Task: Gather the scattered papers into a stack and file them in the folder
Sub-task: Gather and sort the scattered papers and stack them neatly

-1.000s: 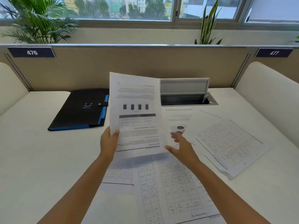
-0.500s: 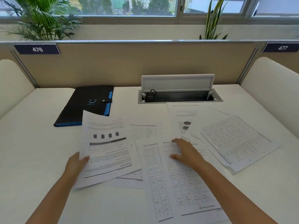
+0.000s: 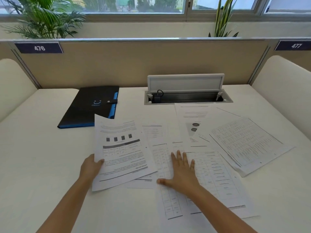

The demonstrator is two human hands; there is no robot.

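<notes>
Our left hand [image 3: 90, 167] pinches the chart sheet [image 3: 122, 148] by its edge; our right hand [image 3: 180, 172] lies spread flat on the table sheets [image 3: 210, 174]; we should slide these under it, squaring edges; the folder [image 3: 90, 106] waits closed behind.

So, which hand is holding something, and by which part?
The left hand pinches the white printed sheet with the bar chart at its lower left edge. The right hand only presses flat on papers.
</notes>
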